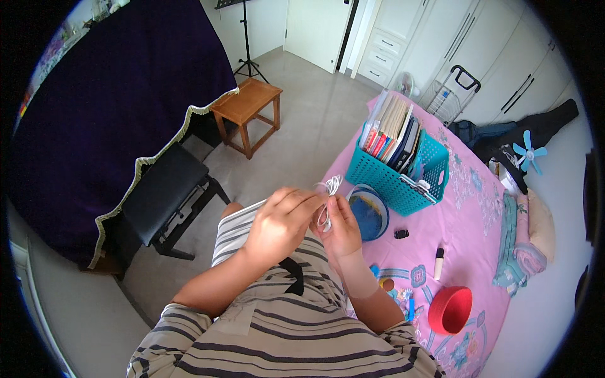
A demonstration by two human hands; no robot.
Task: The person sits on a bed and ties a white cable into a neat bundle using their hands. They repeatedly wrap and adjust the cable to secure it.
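Observation:
A thin white cable point(333, 183), gathered in loops, is held in front of my body at waist height. My right hand point(343, 232) has its fingers and thumb closed round the bundle, and one loop hangs below them. From the other side my left hand point(279, 217) pinches the cable with its fingertips, which are partly hidden by the hand itself. Just beyond my right hand, a round blue-lined container point(367, 215) stands on the pink bedspread point(469, 227). Next to it is a teal perforated basket point(398, 183) filled with books and folders point(392, 133).
On the bed lie a small black object point(401, 234), a pale tube with a black cap point(438, 263) and a red round basket point(450, 310). Left of me stand a black padded bench point(165, 192) and a brown wooden stool point(247, 104). A small blue fan point(529, 152) is at the right.

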